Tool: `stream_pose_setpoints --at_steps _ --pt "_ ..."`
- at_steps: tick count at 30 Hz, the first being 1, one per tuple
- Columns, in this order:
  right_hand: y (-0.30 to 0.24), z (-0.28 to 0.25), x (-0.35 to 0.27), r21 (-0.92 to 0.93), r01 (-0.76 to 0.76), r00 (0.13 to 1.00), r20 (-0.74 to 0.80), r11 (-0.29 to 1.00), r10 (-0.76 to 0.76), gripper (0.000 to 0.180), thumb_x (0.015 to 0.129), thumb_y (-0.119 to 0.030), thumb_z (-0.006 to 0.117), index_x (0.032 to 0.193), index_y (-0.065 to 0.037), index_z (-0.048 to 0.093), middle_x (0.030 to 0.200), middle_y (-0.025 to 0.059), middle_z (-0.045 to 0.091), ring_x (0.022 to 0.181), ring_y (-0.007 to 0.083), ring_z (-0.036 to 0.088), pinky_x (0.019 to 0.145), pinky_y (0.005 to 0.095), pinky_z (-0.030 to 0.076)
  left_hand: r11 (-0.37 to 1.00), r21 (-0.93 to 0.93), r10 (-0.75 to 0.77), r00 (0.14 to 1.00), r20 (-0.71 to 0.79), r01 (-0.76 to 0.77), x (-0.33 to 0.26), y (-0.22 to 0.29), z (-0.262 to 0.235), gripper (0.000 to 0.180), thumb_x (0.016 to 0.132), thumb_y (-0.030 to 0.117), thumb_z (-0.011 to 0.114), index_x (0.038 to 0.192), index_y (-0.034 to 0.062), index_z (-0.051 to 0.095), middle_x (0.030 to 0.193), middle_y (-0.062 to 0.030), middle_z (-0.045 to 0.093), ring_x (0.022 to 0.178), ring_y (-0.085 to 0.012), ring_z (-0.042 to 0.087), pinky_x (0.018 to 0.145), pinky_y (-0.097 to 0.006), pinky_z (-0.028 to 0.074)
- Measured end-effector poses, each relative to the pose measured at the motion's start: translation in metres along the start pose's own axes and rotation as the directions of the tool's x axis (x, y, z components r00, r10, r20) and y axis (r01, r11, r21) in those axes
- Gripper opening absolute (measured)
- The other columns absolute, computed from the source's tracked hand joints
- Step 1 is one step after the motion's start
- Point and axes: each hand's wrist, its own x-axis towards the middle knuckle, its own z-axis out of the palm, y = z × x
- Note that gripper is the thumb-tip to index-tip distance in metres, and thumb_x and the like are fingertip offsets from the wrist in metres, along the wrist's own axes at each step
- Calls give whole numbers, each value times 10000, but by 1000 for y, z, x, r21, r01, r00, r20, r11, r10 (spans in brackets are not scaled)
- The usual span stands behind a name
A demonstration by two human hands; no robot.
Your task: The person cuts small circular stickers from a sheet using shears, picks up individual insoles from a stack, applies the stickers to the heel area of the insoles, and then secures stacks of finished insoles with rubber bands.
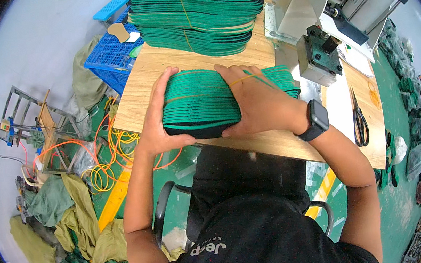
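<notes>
A thick stack of green insoles with black faces [199, 101] stands near the table's front edge. Against its left end my left hand [157, 124] is pressed, thumb along the lower front. My right hand [261, 99] grips the stack from above and the right, its thumb also at the lower front. Across the right fingers runs a thin yellow rubber band [242, 79]. More green insoles [282, 77] show beyond that hand; whether they join the same stack is hidden. Behind my hands rise taller bundles of insoles [197, 16], tied with yellow bands.
Black scissors [359, 122] lie on the wooden table [137, 82] at right, beside yellow rubber bands [374, 94]. A machine with a metal block [319, 55] stands back right. A blue crate [108, 57] adjoins the table's left side. Orange and yellow hoses [101, 167] trail over the floor.
</notes>
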Motion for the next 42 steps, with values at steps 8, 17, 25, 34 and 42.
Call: stream_pose_setpoints --at_steps 8,17,25,34,42 --pt "-7 -7 -6 84 73 997 16 994 -74 1009 561 -369 813 1319 56 300 1199 259 466 1166 404 432 1009 448 326 959 -279 -92 986 -140 50 -6 19 13 840 829 604 491 1381 -7 326 1311 -219 439 1237 -325 422 1061 -420 289" --pt "-56 -23 -83 598 595 804 -444 538 -395 1068 534 -453 841 1325 21 302 1286 168 352 1251 307 305 1035 423 241 944 -308 190 958 216 -118 26 18 52 308 876 228 583 959 -69 587 955 -207 586 863 -295 602 747 -380 502" --pt "-43 16 -151 956 284 925 -254 72 -284 1103 522 -384 882 1346 21 270 1247 132 343 1244 264 283 1050 353 206 660 -698 310 746 589 277 19 71 132 257 891 224 593 888 -33 599 891 -175 590 820 -259 606 706 -341 511" --pt "-22 2 -176 719 426 879 -473 549 -63 1004 532 -365 857 1296 30 339 1233 190 413 1217 315 359 1043 409 267 659 -696 -101 950 294 285 71 83 131 161 898 151 542 915 0 490 729 -71 541 572 -117 505 463 -259 400" --pt "-23 -35 -234 504 -23 873 -410 863 263 913 524 -261 851 1256 18 381 1155 212 488 1064 381 499 916 412 414 983 -75 -53 654 754 166 95 111 78 133 888 114 556 833 -7 566 611 16 472 532 -34 385 470 -220 292"
